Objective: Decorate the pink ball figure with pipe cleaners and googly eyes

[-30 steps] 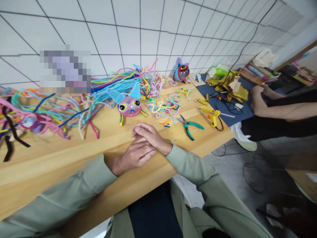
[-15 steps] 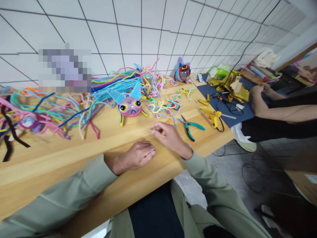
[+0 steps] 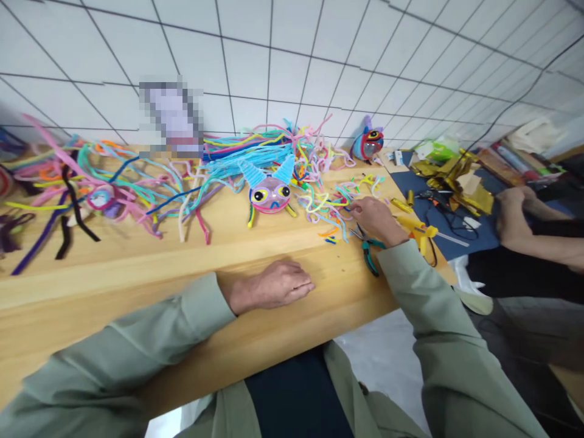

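My left hand [image 3: 280,285] rests on the wooden table, its fingers curled into a fist; nothing shows in it. At the right edge of a loose heap of short pipe cleaners [image 3: 322,210], my right hand [image 3: 378,219] has its fingertips bent down together. What they pinch, if anything, is hidden. Just below that hand lie teal-handled pliers [image 3: 370,258], partly covered by it. Behind my left hand stands a clear-bodied pipe cleaner creature [image 3: 272,196] with blue ears and yellow-rimmed eyes. A yellow glue gun [image 3: 418,231] lies right of my right hand, partly behind the wrist.
Long pipe cleaners [image 3: 249,152] are heaped along the tiled wall. A second creature [image 3: 368,143] stands at the back, a pink one [image 3: 103,198] at left. Gold foil [image 3: 460,185] covers part of a blue mat [image 3: 486,232]; another person's hands [image 3: 517,210] are at its right.
My right hand has moved away from my left, rightward and forward to the short pipe cleaners. My left fist stays on the table. The camera view has turned a little left.
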A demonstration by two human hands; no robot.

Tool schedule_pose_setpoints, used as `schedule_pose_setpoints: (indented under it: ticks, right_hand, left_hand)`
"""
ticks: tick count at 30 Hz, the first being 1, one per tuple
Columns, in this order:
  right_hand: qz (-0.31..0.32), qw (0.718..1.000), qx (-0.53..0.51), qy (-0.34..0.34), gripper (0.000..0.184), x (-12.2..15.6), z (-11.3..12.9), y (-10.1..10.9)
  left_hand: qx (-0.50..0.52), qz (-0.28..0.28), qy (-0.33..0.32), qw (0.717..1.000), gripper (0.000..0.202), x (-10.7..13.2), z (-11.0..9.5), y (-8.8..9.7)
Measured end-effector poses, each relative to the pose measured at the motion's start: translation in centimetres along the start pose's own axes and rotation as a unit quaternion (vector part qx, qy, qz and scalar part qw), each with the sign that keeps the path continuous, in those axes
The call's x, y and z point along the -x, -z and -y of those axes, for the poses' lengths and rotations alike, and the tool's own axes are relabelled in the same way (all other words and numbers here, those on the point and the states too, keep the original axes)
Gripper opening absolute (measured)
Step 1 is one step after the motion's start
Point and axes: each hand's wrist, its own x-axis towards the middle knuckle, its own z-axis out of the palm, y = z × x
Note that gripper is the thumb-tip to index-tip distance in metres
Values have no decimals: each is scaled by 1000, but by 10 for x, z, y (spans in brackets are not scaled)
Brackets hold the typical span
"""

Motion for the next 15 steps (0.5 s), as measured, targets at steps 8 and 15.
schedule_pose_setpoints:
  ticks: [8,15]
  right_hand:
    - [21,999,-11,28,25,-6,-2,-5]
    - [-18,998,-56,-9,21,-6,-11,-6]
  left_hand:
    - [5,31,17,999,53,2,2,-1]
    - [10,29,11,999,52,1,3,-1]
